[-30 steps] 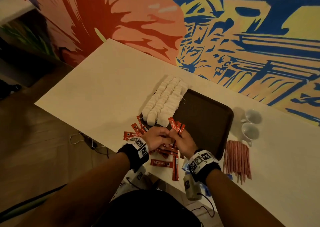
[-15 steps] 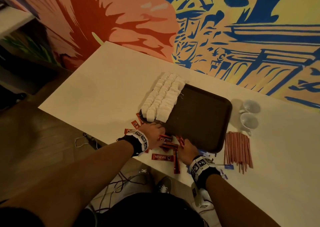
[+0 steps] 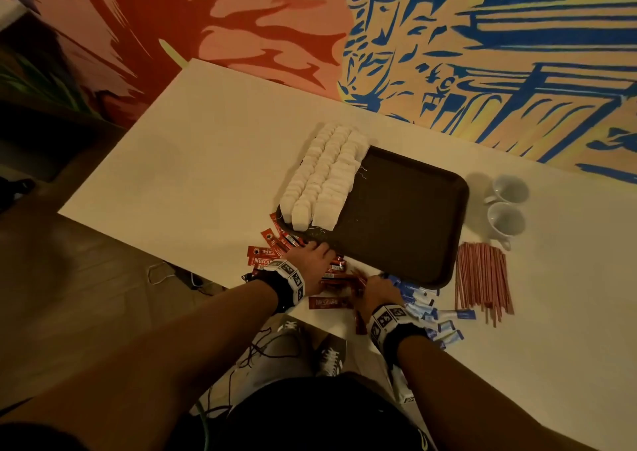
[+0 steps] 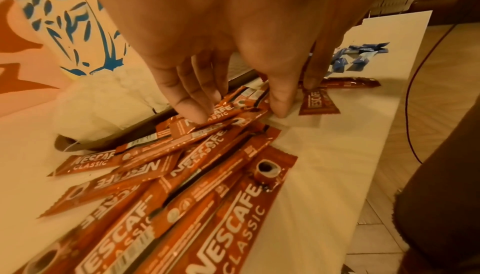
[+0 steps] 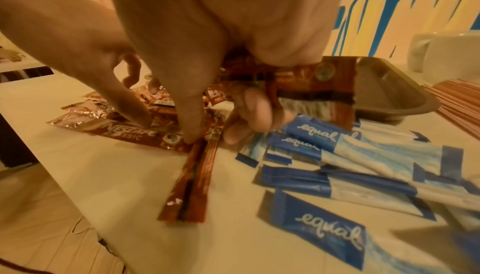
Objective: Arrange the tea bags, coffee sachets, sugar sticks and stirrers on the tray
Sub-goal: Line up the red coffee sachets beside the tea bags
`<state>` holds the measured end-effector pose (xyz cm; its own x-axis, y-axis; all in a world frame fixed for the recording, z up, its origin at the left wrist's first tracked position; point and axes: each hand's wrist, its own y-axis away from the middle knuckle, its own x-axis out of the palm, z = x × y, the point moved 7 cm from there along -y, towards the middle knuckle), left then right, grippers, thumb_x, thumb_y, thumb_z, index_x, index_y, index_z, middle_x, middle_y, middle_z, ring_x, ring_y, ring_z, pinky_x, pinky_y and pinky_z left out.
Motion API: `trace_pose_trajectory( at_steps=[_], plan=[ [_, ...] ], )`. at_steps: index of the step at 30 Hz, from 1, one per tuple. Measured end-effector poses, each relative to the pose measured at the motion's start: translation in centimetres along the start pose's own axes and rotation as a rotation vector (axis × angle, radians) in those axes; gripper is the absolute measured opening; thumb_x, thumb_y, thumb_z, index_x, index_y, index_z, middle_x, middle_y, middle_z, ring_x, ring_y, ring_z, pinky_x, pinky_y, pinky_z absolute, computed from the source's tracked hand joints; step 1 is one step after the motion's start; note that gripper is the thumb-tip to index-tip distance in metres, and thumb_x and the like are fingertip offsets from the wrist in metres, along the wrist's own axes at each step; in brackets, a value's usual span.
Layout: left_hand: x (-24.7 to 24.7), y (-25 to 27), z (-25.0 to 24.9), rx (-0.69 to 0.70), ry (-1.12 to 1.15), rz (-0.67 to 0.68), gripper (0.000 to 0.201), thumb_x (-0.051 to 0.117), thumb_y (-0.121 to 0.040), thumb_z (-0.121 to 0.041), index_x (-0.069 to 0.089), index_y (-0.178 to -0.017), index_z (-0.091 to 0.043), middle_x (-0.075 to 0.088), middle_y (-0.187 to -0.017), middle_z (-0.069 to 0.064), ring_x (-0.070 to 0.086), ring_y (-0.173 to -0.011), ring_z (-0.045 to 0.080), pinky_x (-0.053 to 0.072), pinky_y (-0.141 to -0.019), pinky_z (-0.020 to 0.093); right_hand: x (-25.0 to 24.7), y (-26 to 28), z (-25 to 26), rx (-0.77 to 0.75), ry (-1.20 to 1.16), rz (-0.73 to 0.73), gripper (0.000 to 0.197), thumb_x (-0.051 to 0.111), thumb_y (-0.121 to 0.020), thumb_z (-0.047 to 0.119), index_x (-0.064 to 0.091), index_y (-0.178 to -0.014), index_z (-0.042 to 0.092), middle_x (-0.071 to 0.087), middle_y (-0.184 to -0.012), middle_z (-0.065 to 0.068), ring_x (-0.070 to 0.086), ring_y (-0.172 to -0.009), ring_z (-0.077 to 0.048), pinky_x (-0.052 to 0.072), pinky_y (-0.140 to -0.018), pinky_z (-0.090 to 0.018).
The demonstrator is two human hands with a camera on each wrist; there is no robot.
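The coffee sachets point(image 4: 197, 167), light, flat and slippery-looking foil, lie heaped on the worktop point(image 3: 206, 161) beside the tray point(image 3: 406, 209); the right hand point(image 5: 233, 56) clasps several, index fingertip pinning another, while the left hand's point(image 4: 221, 37) fingers pinch one, best lifted by an edge.

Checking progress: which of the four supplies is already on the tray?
Only the tea bags, in white rows along the tray's left side. The coffee sachets, sugar sticks and stirrers lie on the table.
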<state>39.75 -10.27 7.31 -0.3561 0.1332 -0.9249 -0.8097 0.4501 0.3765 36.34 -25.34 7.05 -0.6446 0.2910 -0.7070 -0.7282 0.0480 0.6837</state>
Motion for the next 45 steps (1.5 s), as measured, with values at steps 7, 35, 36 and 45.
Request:
trace_pose_trajectory(
  at_steps=[7,35,36,45],
  plan=[
    [0.0,-0.4,0.4,0.049,-0.024,0.040,0.063,0.063,-0.091,-0.045,0.041,-0.144,-0.018,0.045,-0.144,0.008,0.048,-0.128,0.028,0.049,-0.100,0.041,0.3,-1.4,0.1,0.040,-0.020,0.000,0.032,0.050,-0.105,0.029,0.058,-0.129,0.010,0.063,-0.129,-0.014,0.064,-0.114,-0.030,0.056,-0.094,-0.039],
    [-0.8,-0.2,1.7,0.176,-0.112,0.048,0.044,0.050,-0.102,-0.029,0.044,-0.143,-0.016,0.046,-0.145,0.008,0.041,-0.131,0.028,0.047,-0.101,0.040,1.0,-0.8,3.5,-0.481,0.295,0.104,0.071,0.068,-0.093,0.036,0.032,-0.153,0.025,0.046,-0.153,-0.006,0.051,-0.133,-0.027,0.044,-0.109,-0.040],
    [-1.0,-0.2,1.9,0.179,-0.110,0.049,0.044,0.050,-0.101,-0.029,0.045,-0.143,-0.015,0.046,-0.145,0.008,0.041,-0.132,0.028,0.047,-0.101,0.040,1.2,-0.8,3.6,-0.494,0.335,0.090,0.067,0.066,-0.095,0.034,0.034,-0.153,0.024,0.045,-0.154,-0.006,0.051,-0.133,-0.027,0.045,-0.109,-0.039],
    [-3.2,-0.3,3.1,0.228,-0.051,0.000,0.040,0.051,-0.100,-0.022,0.052,-0.139,-0.016,0.054,-0.138,0.006,0.046,-0.129,0.027,0.045,-0.104,0.039,-0.1,-1.4,4.4,-0.428,0.348,0.048,0.031,0.055,-0.101,0.035,0.058,-0.127,0.018,0.063,-0.128,-0.006,0.063,-0.113,-0.026,0.053,-0.095,-0.037]
  ],
)
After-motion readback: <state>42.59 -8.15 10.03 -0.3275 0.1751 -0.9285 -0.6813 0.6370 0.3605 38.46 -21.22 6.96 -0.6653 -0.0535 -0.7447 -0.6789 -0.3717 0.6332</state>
